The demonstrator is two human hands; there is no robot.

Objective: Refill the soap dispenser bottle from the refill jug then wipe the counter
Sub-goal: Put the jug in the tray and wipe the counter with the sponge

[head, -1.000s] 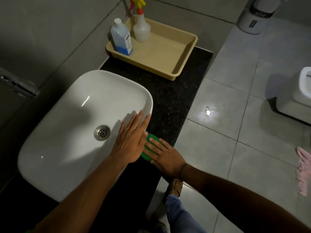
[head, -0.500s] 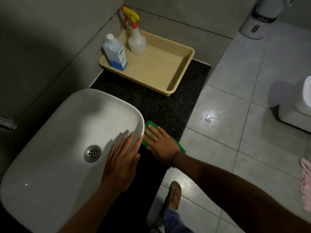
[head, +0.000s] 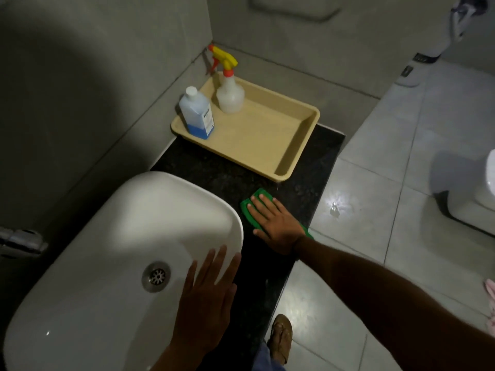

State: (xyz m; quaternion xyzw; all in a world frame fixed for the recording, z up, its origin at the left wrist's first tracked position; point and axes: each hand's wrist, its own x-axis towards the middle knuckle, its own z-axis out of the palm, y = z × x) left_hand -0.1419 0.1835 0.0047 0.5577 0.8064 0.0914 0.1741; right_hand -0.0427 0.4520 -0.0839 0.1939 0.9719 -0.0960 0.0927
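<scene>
Head view: the right hand [head: 278, 226], fingers flat and spread, pressed a green cleaning cloth [head: 250, 207] onto the black speckled stone counter [head: 308, 167]; the left hand [head: 206, 303], also spread open, rested on the white oval basin [head: 128, 210]. Wiping appeared under way; the next stroke would likely need to reach toward the beige plastic tray [head: 294, 145], which held the blue-filled refill bottle [head: 197, 113].

bathroom: white basin [head: 128, 236] on dark stone counter [head: 302, 167], tiled floor [head: 375, 145], probably toilet [head: 484, 188] at right.

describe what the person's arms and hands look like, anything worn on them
Both forearms are bare, with no sleeves in view. The left hand and right hand wear no gloves, and no rings show on the fingers. No watch or band shows at either wrist in this dim light.
</scene>
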